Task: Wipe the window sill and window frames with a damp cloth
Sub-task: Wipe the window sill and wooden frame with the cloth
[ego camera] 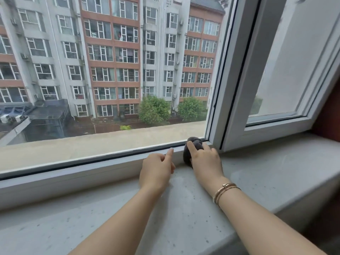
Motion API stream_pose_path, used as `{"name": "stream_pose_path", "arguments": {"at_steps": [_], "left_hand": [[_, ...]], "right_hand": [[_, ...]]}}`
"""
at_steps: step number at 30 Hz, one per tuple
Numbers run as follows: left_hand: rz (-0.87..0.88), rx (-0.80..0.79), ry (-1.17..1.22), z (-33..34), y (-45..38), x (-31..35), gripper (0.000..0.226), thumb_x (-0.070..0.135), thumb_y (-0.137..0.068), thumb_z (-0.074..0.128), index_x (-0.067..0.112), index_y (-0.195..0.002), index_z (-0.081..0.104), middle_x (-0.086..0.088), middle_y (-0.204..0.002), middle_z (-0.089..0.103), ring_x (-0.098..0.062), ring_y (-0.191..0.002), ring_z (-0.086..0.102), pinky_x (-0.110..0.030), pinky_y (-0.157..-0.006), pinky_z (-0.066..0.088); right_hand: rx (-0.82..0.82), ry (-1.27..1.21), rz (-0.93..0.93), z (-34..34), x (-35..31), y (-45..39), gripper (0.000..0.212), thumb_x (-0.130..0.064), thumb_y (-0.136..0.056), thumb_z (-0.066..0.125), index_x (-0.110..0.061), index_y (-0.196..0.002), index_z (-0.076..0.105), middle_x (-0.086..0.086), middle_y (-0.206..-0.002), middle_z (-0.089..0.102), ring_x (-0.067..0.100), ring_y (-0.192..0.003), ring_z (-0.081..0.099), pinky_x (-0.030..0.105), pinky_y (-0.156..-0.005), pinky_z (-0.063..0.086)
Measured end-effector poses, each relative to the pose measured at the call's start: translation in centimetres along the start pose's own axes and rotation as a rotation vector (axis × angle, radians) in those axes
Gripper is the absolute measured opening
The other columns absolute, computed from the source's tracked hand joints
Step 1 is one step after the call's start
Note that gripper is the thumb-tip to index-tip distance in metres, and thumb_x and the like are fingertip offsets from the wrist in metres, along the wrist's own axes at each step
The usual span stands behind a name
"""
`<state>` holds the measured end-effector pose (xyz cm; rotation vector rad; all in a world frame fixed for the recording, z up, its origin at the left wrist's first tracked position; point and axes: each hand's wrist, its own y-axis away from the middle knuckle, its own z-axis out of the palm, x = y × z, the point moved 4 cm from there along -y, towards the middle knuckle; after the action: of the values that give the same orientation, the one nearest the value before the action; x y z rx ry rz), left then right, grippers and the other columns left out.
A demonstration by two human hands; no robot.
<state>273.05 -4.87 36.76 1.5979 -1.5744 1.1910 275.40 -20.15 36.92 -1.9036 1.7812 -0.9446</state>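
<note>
A dark grey cloth [193, 144] is bunched in the bottom right corner of the fixed pane, against the white lower window frame [73, 173]. My right hand [206, 161] presses on it, index finger stretched over the top, a gold bracelet on the wrist. My left hand [156, 172] rests just left of it on the pale grey speckled window sill [110, 214], loosely curled, index finger touching the frame edge, holding nothing. Part of the cloth is hidden under my right hand.
An opened white sash [257, 129] swings inward at the right, its lower corner standing over the sill close to my right hand. A dark reddish wall edge [329, 115] is at far right. Apartment blocks show through the glass.
</note>
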Motion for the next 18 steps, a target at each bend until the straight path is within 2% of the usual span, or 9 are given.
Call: {"name": "stream_pose_path", "arguments": {"at_steps": [3, 6, 12, 15, 18], "left_hand": [[-0.034, -0.06, -0.104, 1.5, -0.6, -0.1, 0.065, 0.058, -0.095, 0.032, 0.018, -0.059, 0.07, 0.011, -0.055, 0.068, 0.002, -0.044, 0.059, -0.024, -0.06, 0.045], [-0.09, -0.049, -0.181, 1.9, -1.0, -0.4, 0.07, 0.06, -0.095, 0.024, 0.022, -0.061, 0.072, 0.018, -0.054, 0.067, 0.009, -0.042, 0.055, -0.023, -0.056, 0.037], [-0.098, 0.047, -0.18, 2.1, -0.8, -0.7, 0.073, 0.06, -0.096, 0.021, 0.022, -0.057, 0.07, 0.018, -0.052, 0.066, 0.005, -0.053, 0.06, -0.022, -0.058, 0.039], [-0.116, 0.063, -0.171, 2.0, -0.8, -0.7, 0.073, 0.062, -0.095, 0.022, 0.022, -0.057, 0.07, 0.017, -0.051, 0.066, 0.007, -0.048, 0.058, -0.023, -0.058, 0.039], [-0.113, 0.068, -0.2, 1.9, -0.6, -0.7, 0.072, 0.064, -0.094, 0.025, 0.022, -0.057, 0.07, 0.016, -0.051, 0.066, 0.007, -0.044, 0.055, -0.023, -0.055, 0.036]], "right_hand": [[0.013, -0.065, 0.011, 0.4, 0.1, 0.2, 0.059, -0.014, -0.056, 0.084, -0.02, -0.105, 0.052, 0.002, -0.052, 0.061, 0.026, -0.07, 0.062, 0.031, -0.055, 0.044], [0.019, -0.083, -0.023, 0.6, 0.3, 0.3, 0.066, -0.013, -0.056, 0.084, -0.021, -0.105, 0.04, 0.001, -0.053, 0.061, 0.026, -0.067, 0.061, 0.031, -0.053, 0.044], [0.029, 0.026, 0.002, 2.1, 5.0, 0.0, 0.074, -0.017, -0.049, 0.089, -0.019, -0.106, 0.042, 0.003, -0.05, 0.059, 0.026, -0.059, 0.058, 0.03, -0.048, 0.043], [0.016, 0.024, -0.033, 2.2, 5.4, -0.1, 0.077, -0.015, -0.047, 0.089, -0.019, -0.108, 0.043, 0.002, -0.05, 0.058, 0.025, -0.059, 0.058, 0.028, -0.045, 0.04], [0.027, 0.029, -0.052, 1.9, 6.0, -0.1, 0.078, -0.009, -0.044, 0.089, -0.018, -0.108, 0.046, 0.001, -0.048, 0.056, 0.025, -0.055, 0.057, 0.024, -0.04, 0.029]]}}
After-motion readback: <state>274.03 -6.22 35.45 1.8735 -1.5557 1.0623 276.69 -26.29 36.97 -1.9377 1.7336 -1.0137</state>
